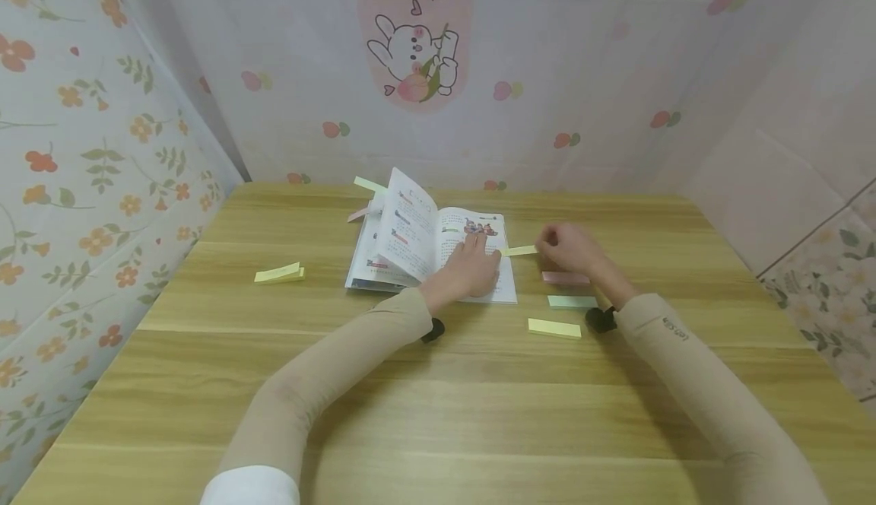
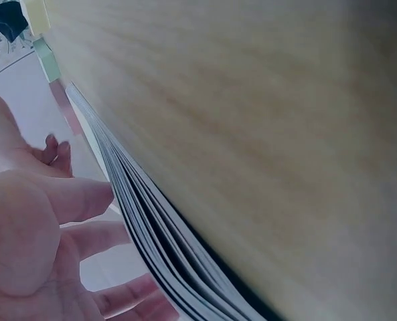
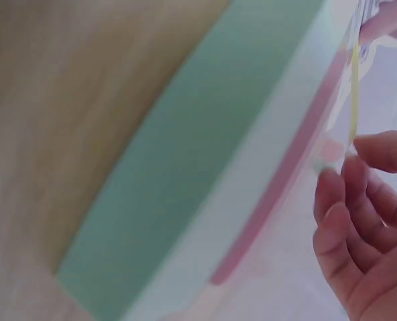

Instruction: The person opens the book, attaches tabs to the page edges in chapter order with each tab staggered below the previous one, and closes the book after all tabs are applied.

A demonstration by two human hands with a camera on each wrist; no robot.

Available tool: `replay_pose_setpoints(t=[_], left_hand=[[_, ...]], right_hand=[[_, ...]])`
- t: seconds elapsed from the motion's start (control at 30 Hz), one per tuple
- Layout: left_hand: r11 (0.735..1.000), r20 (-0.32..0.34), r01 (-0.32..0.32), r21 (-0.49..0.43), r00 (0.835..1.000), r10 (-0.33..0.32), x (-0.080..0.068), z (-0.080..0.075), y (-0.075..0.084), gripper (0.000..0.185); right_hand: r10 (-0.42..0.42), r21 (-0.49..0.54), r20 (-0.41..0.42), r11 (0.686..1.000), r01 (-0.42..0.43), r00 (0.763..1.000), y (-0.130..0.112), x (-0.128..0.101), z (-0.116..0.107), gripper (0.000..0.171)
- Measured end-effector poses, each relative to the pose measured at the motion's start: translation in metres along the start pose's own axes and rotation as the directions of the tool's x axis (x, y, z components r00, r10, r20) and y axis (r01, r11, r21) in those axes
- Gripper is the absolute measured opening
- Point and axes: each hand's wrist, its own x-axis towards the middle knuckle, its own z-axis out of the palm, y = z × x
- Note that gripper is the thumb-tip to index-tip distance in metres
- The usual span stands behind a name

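Observation:
An open book [image 1: 505, 290] with printed text and a small picture lies at the middle of the table. My left hand [image 1: 471, 271] rests on its right-hand page, fingers stretched out to hold it flat; the left wrist view shows the palm [image 2: 17, 234] beside the page edges. At the book's right edge, my right hand [image 1: 571, 249] pinches a yellow sticky note strip [image 1: 522, 250] between thumb and fingertips. The strip's other end reaches the page edge by the left hand. Seen from the right wrist, the thin strip [image 3: 354, 100] stretches up from the fingertips.
Pink [image 1: 565, 278], green [image 1: 572, 302] and yellow [image 1: 554, 328] sticky note pads lie right of the book. More yellow notes [image 1: 279, 273] lie to its left. Green [image 1: 369, 184] and pink [image 1: 357, 215] tabs stick out of the book's left side, where one page stands raised.

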Motion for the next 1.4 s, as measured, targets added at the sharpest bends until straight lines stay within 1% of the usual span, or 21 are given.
replay_pose_setpoints(t=[0.07,0.13,0.2,0.3,0.4,0.6,0.77,0.93,1.1,1.3,1.4], left_hand=[[1.000,0.001,0.010,-0.004,1.000,-0.010,0.001,0.001,-0.001,0.049],[1.000,0.004,0.017,-0.004,1.000,-0.017,0.002,0.002,-0.001,0.050],[1.000,0.010,0.023,-0.002,1.000,-0.023,0.003,0.002,-0.001,0.051],[1.000,0.021,0.023,0.001,1.000,-0.023,0.004,0.002,-0.001,0.052],[1.000,0.033,0.024,-0.007,0.999,-0.024,0.004,0.003,-0.001,0.054],[0.999,0.033,0.037,-0.029,0.999,-0.036,0.003,0.003,-0.001,0.053],[0.999,0.034,0.035,-0.037,0.999,-0.033,0.001,0.000,-0.001,0.053],[0.998,0.040,0.038,-0.050,0.999,-0.036,0.000,-0.001,0.000,0.054],[0.998,0.052,0.037,-0.043,0.998,-0.035,0.002,-0.001,0.000,0.055],[0.999,0.069,0.040,-0.034,0.997,-0.038,0.003,-0.001,0.000,0.055],[0.999,0.076,0.028,-0.040,0.997,-0.025,0.002,-0.003,-0.002,0.055]], right_hand=[[-0.049,-0.083,-0.008,0.995,0.048,0.999,-0.006,0.000,0.001,0.025],[-0.112,-0.143,-0.006,0.984,0.110,0.994,-0.014,0.001,0.004,0.027],[-0.181,-0.206,0.010,0.962,0.179,0.983,-0.022,0.003,0.008,0.030],[-0.233,-0.239,0.055,0.941,0.239,0.971,-0.032,0.005,0.015,0.032],[-0.234,-0.254,0.106,0.933,0.254,0.966,-0.040,0.006,0.021,0.032],[-0.178,-0.220,0.159,0.952,0.211,0.971,-0.048,0.005,0.026,0.027],[-0.153,-0.209,0.197,0.959,0.194,0.968,-0.049,0.004,0.023,0.029],[-0.167,-0.200,0.212,0.957,0.210,0.963,-0.049,0.004,0.022,0.031],[-0.151,-0.194,0.222,0.961,0.196,0.963,-0.050,0.004,0.021,0.033],[-0.155,-0.187,0.245,0.961,0.203,0.957,-0.050,0.002,0.018,0.028],[-0.148,-0.180,0.255,0.964,0.197,0.956,-0.051,-0.001,0.016,0.028]])
